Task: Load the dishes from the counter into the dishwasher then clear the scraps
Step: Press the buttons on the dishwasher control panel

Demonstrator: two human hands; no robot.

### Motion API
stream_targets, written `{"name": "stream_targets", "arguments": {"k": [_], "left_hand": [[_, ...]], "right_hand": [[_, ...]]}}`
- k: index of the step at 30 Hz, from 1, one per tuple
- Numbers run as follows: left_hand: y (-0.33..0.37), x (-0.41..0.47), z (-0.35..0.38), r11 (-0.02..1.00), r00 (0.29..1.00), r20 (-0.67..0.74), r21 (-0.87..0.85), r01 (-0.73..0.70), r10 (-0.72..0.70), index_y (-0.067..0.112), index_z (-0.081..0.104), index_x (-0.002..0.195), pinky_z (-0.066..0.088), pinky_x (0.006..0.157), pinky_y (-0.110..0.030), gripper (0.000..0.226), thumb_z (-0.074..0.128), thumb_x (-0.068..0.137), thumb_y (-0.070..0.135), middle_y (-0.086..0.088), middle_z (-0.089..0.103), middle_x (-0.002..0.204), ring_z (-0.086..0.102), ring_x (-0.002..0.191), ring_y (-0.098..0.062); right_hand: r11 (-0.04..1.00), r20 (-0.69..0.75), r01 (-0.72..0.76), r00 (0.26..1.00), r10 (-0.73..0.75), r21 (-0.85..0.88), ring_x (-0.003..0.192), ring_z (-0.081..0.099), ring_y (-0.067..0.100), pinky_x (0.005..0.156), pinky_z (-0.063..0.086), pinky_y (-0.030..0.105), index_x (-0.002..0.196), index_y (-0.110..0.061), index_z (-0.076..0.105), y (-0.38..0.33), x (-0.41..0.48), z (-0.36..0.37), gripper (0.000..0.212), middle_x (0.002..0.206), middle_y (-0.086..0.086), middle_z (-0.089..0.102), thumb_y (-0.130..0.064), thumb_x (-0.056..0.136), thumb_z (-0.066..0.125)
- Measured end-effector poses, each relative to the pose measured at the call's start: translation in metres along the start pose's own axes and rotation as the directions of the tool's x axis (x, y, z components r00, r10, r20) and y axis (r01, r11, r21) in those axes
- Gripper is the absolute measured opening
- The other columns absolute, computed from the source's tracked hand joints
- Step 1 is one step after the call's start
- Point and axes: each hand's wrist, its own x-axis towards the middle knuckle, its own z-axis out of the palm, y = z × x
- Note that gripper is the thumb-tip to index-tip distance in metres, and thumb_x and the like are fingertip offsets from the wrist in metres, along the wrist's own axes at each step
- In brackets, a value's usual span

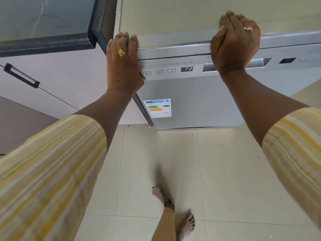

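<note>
A silver dishwasher stands in front of me with its door closed and its display reading P2. My left hand grips its top left corner, fingers over the top edge and thumb down on the control panel. My right hand rests on the top edge above the door's recessed handle, with fingers and thumb lying fairly straight on the top. No dishes or scraps on a counter are in view.
A dark counter edge and a pale cabinet door with a black handle stand to the left of the dishwasher. An energy label is stuck on the door. Below are beige floor tiles with small crumbs and my bare feet.
</note>
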Motion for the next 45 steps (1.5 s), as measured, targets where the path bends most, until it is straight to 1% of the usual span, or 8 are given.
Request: {"name": "stream_targets", "arguments": {"k": [10,18,24,27,33,38,42,45], "left_hand": [[0.001,0.001,-0.002,1.0,0.999,0.032,-0.002,0.019,-0.018,-0.004,0.039,0.132,0.029,0.109,-0.047,0.078,0.068,0.065,0.023,-0.025,0.046,0.129,0.04,0.126,-0.04],[0.001,0.001,-0.003,1.0,1.0,0.015,-0.005,0.014,-0.014,-0.005,0.041,0.131,0.03,0.108,-0.047,0.077,0.069,0.066,0.026,-0.025,0.047,0.128,0.041,0.126,-0.04],[0.001,0.001,-0.002,1.0,1.0,0.008,0.002,0.006,-0.006,-0.005,0.041,0.13,0.032,0.107,-0.048,0.076,0.069,0.068,0.028,-0.025,0.048,0.127,0.043,0.124,-0.04],[0.001,0.001,0.0,1.0,1.0,0.005,0.003,0.011,-0.011,-0.005,0.043,0.128,0.034,0.105,-0.05,0.074,0.069,0.066,0.024,-0.026,0.049,0.125,0.045,0.122,-0.042],[0.001,0.003,-0.002,1.0,0.999,0.031,-0.02,0.018,-0.018,-0.003,0.043,0.126,0.036,0.104,-0.052,0.078,0.077,0.059,0.019,-0.025,0.051,0.122,0.047,0.119,-0.042],[0.0,0.003,-0.002,1.0,0.998,0.056,-0.002,-0.003,0.003,0.001,0.032,0.127,0.033,0.105,-0.052,0.097,0.085,0.048,0.021,-0.027,0.052,0.124,0.048,0.12,-0.042],[-0.001,0.002,-0.003,0.999,0.995,0.099,0.053,-0.007,0.002,0.002,0.037,0.126,0.038,0.102,-0.049,0.108,0.09,0.036,0.031,-0.022,0.051,0.123,0.039,0.12,-0.035],[0.0,0.002,-0.004,0.999,0.991,0.132,0.046,-0.008,0.002,0.002,0.035,0.128,0.035,0.104,-0.049,0.103,0.088,0.043,0.028,-0.02,0.038,0.127,0.037,0.121,-0.034]], "right_hand": [[0.999,0.009,0.015,1.0,-0.015,-0.04,0.084,0.068,0.01,0.078,0.046,0.019,0.088,-0.022,0.075,-0.001,0.0,-0.002,0.029,0.092,-0.011,0.073,-0.022,0.074,0.05],[0.998,-0.001,0.005,1.0,-0.005,-0.055,0.084,0.068,0.01,0.078,0.046,0.019,0.088,-0.022,0.075,-0.001,0.0,-0.002,0.029,0.092,-0.011,0.073,-0.023,0.074,0.05],[0.998,0.001,0.0,1.0,0.0,-0.07,0.086,0.068,0.011,0.083,0.04,0.023,0.09,-0.021,0.075,0.0,0.0,0.0,0.029,0.094,-0.01,0.073,-0.022,0.075,0.049],[0.998,0.028,-0.017,0.999,0.018,-0.054,0.087,0.068,0.012,0.081,0.044,0.021,0.091,-0.02,0.075,0.0,0.001,-0.003,0.03,0.096,-0.009,0.072,-0.021,0.076,0.049],[0.998,0.116,-0.058,0.991,0.061,-0.03,0.09,0.068,0.015,0.083,0.045,0.024,0.095,-0.018,0.074,-0.001,0.002,-0.007,0.031,0.1,-0.006,0.072,-0.018,0.077,0.049],[0.993,0.223,-0.115,0.969,0.111,0.005,0.093,0.068,0.019,0.082,0.05,0.026,0.096,-0.015,0.074,-0.003,0.006,-0.017,0.032,0.102,-0.001,0.072,-0.016,0.075,0.05],[0.975,0.386,-0.221,0.903,0.189,0.039,0.096,0.068,0.023,0.082,0.053,0.031,0.096,-0.012,0.074,-0.009,0.018,-0.029,0.034,0.103,0.003,0.072,-0.015,0.072,0.05],[0.966,0.466,-0.26,0.855,0.225,0.01,0.098,0.067,0.025,0.082,0.054,0.033,0.098,-0.009,0.073,-0.014,0.026,-0.038,0.036,0.106,0.005,0.071,-0.014,0.073,0.048]]}}
